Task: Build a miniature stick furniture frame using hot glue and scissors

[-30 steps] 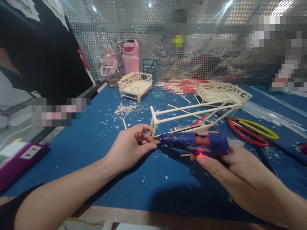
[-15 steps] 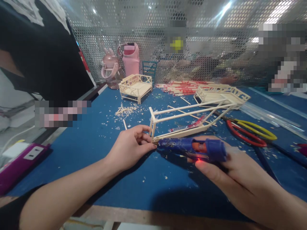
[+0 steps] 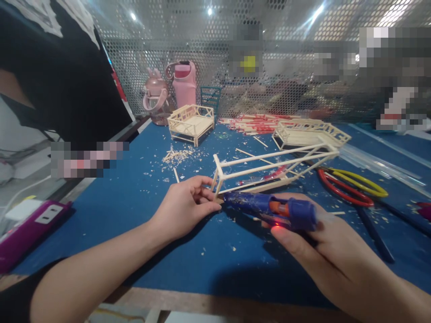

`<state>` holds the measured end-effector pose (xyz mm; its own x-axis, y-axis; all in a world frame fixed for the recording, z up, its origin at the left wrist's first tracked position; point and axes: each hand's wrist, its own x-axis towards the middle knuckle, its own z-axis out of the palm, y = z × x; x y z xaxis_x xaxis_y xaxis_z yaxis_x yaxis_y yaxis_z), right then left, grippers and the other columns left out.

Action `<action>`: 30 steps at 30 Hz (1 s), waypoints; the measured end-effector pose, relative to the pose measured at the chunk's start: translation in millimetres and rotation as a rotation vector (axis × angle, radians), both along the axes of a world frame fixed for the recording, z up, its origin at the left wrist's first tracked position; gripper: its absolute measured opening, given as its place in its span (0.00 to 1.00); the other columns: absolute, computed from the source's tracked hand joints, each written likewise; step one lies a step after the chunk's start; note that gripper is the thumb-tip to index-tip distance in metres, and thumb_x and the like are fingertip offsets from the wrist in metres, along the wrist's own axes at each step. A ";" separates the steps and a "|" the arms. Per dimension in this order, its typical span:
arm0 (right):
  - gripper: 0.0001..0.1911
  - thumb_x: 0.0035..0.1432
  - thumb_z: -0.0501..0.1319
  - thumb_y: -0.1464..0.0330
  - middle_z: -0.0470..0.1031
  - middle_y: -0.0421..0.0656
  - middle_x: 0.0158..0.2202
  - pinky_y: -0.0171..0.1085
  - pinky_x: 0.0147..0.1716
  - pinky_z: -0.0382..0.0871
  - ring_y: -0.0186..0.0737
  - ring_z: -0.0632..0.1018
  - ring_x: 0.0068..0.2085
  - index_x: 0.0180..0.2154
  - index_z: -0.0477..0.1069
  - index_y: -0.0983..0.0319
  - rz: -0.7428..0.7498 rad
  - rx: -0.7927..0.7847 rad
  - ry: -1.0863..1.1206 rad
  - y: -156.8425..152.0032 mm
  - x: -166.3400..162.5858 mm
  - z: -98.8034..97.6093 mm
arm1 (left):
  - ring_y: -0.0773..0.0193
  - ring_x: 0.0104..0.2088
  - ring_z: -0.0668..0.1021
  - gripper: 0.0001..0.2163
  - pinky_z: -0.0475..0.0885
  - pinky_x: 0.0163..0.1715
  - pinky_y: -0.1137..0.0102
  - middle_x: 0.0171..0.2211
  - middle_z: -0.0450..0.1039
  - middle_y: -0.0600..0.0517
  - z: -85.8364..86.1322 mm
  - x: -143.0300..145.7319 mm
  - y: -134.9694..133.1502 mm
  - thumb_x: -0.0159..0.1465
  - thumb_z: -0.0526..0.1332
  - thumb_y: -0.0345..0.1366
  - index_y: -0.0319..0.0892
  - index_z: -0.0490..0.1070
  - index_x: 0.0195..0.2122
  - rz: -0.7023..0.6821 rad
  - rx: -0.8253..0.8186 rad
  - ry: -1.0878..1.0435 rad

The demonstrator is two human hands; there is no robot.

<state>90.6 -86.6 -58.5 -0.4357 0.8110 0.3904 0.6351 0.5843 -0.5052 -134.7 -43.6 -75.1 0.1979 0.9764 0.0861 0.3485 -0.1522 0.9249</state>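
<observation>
Stick frame pinched by left hand, glue gun at its corner in right

Left hand (image 3: 188,206) pinches the foot of the stick frame (image 3: 256,169), thumb on the near side, fingertips round the legs. Right hand (image 3: 323,251) wraps the blue glue gun (image 3: 247,204), pointed left; grip mostly hidden under the palm, trigger not visible. Red light glows beside right thumb. Nozzle sits at the frame's lower corner, right by left fingertips; cannot tell if it touches wood. Frame stands ahead of both hands, long rails running away to the right, beyond the gun. Red-and-clear item (image 3: 278,172) shows through the rails, too unclear to name.

Beyond left hand: small pile of wood scraps (image 3: 180,155), then a finished-looking stick model (image 3: 191,125), with pink bottle (image 3: 185,89) and clear-pink jug (image 3: 158,101) behind it. Beyond right hand: second stick model (image 3: 292,136), stick pile (image 3: 249,125) left of it, clear strips (image 3: 384,166) to its right. Red and yellow tool handles (image 3: 365,204) lie just past right hand. Purple power strip (image 3: 30,233) is left of left forearm. Blue tabletop (image 3: 161,273) under everything, bits scattered round the hands. Perforated metal screen (image 3: 134,54) at the back; person in black (image 3: 77,80) far left.
</observation>
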 end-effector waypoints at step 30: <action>0.15 0.62 0.51 0.63 0.80 0.45 0.37 0.40 0.37 0.77 0.47 0.80 0.42 0.40 0.76 0.58 -0.023 0.144 -0.032 10.8 2.4 12.6 | 0.62 0.34 0.80 0.14 0.75 0.39 0.67 0.37 0.81 0.53 1.8 -3.0 1.0 0.53 0.68 0.36 0.43 0.76 0.42 0.087 0.167 0.228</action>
